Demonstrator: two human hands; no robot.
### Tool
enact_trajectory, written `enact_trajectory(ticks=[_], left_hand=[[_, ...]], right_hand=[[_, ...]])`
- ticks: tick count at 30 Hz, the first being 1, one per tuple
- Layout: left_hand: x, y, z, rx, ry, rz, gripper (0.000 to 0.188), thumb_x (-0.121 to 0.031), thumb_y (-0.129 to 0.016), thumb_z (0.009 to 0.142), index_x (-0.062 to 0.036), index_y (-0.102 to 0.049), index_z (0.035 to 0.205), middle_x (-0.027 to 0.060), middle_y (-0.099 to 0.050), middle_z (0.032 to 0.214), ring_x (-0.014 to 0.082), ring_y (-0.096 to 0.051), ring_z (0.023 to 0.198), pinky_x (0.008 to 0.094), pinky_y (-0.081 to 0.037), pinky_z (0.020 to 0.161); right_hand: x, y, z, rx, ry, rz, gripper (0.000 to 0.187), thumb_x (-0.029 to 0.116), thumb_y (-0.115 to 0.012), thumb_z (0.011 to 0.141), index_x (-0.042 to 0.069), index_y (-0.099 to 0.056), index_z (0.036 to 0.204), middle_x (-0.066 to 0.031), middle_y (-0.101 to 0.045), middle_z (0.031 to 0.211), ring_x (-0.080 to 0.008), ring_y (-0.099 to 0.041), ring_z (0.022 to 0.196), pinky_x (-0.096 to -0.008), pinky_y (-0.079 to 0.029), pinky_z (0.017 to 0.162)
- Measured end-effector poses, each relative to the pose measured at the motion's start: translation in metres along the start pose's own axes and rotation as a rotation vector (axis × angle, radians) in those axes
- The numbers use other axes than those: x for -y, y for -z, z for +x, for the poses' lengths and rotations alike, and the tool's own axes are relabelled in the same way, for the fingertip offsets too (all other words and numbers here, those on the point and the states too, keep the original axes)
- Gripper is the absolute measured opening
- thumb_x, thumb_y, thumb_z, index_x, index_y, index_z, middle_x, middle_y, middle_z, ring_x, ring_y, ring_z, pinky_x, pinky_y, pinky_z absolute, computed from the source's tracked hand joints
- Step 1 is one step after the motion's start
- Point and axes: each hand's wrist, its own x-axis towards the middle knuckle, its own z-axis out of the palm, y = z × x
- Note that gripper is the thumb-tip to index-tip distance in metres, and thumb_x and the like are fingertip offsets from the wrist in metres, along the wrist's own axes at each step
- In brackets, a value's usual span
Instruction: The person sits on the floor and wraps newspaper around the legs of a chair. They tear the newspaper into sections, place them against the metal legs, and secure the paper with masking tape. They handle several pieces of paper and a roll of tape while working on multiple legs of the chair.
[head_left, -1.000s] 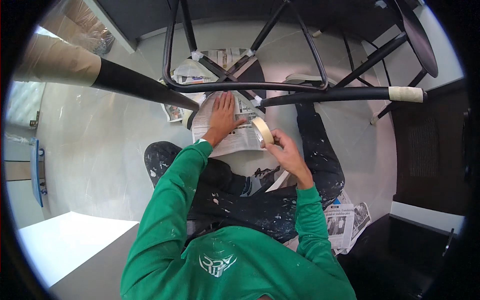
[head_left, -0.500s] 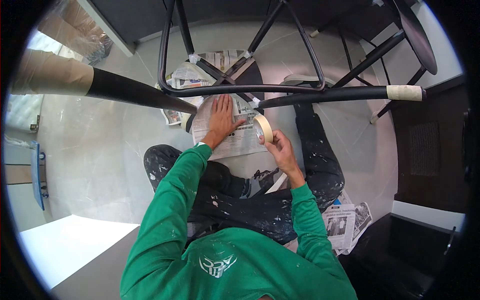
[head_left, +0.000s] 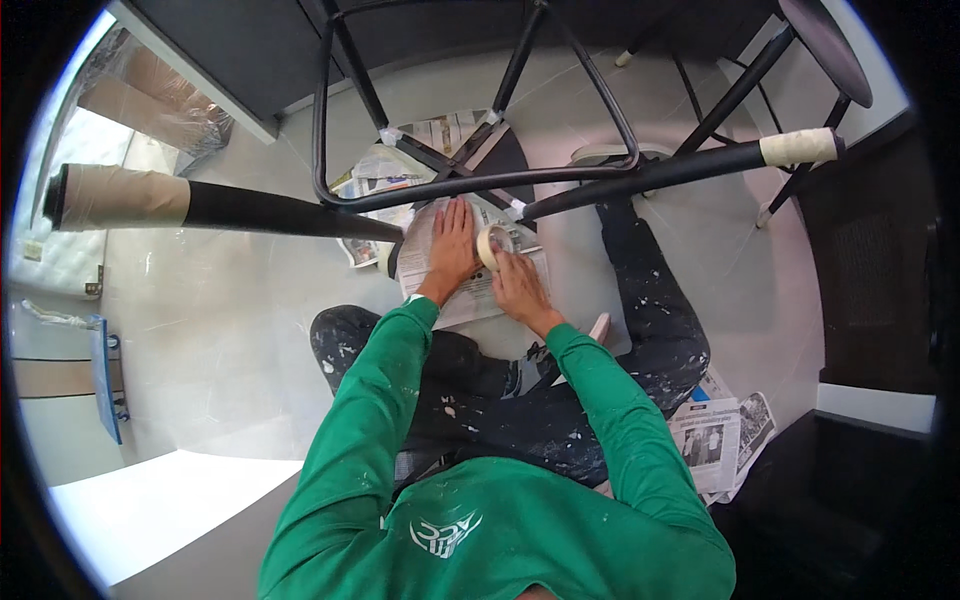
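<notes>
- Tape roll: pale ring, held over the near side of the upturned stool; cannot tell if it touches the paper below.
- Right hand: fingers bent closed on the roll's near-right rim.
- Left hand: opened flat on the newspaper sheet, fingers toward the stool's crossed bars, gripping nothing.
- Sheet covers the near part of the stool's seat, reaching past its near edge.
- Footrest frame, black, crosses above the stool's seat; tan wraps on the ends of its left and right legs.
- Dark trousers, paint-flecked, on the near and right sides of the stool.
- Loose newspapers: well to the stool's near right.
</notes>
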Motion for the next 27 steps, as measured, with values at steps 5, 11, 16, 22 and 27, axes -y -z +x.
enact_trajectory(ticks=[5,11,16,22,27], left_hand=[[0.017,0.018,-0.003,0.014,-0.065,-0.069,0.101,-0.055,-0.064,0.085,0.0097,-0.029,0.153,0.0298,-0.028,0.161,0.0438,-0.023,0.152,0.0551,-0.017,0.125],[0.008,0.076,-0.036,0.235,-0.321,0.091,0.104,-0.039,-0.082,0.076,-0.0003,-0.029,0.157,0.0271,-0.03,0.161,0.0431,-0.029,0.149,0.0525,-0.023,0.123],[0.064,0.09,-0.085,0.185,-0.474,0.566,0.092,-0.024,-0.072,0.08,-0.0026,-0.028,0.158,0.024,-0.029,0.162,0.0398,-0.03,0.15,0.05,-0.024,0.124],[0.05,0.071,-0.089,0.205,-0.438,0.669,0.088,-0.021,-0.065,0.087,-0.0018,-0.022,0.161,0.0236,-0.025,0.165,0.0392,-0.026,0.153,0.0494,-0.022,0.124],[0.046,0.074,-0.088,0.244,-0.406,0.644,0.089,-0.023,-0.064,0.087,0.0,-0.02,0.161,0.0266,-0.023,0.165,0.0412,-0.024,0.153,0.0499,-0.024,0.124]], right_hand=[[0.004,-0.017,-0.001,-0.072,0.016,0.003,0.047,0.01,-0.057,0.091,-0.005,-0.046,0.135,-0.0275,-0.061,0.121,-0.041,-0.058,0.116,-0.0535,-0.04,0.105],[-0.017,-0.007,-0.005,-0.004,-0.056,-0.027,0.043,0.011,-0.059,0.088,-0.005,-0.049,0.127,-0.0275,-0.065,0.108,-0.0423,-0.062,0.108,-0.054,-0.044,0.098],[0.012,-0.003,0.015,0.035,-0.119,0.035,0.036,0.012,-0.059,0.086,-0.003,-0.051,0.118,-0.0293,-0.067,0.097,-0.0466,-0.064,0.1,-0.0561,-0.045,0.095],[0.002,-0.002,0.011,0.093,-0.142,0.013,0.035,0.016,-0.056,0.088,-0.002,-0.052,0.118,-0.0305,-0.068,0.1,-0.0483,-0.064,0.099,-0.0587,-0.043,0.095],[0.003,-0.001,0.013,0.092,-0.166,0.001,0.033,0.017,-0.057,0.088,-0.002,-0.053,0.115,-0.0288,-0.068,0.104,-0.0469,-0.064,0.101,-0.0575,-0.042,0.097]])
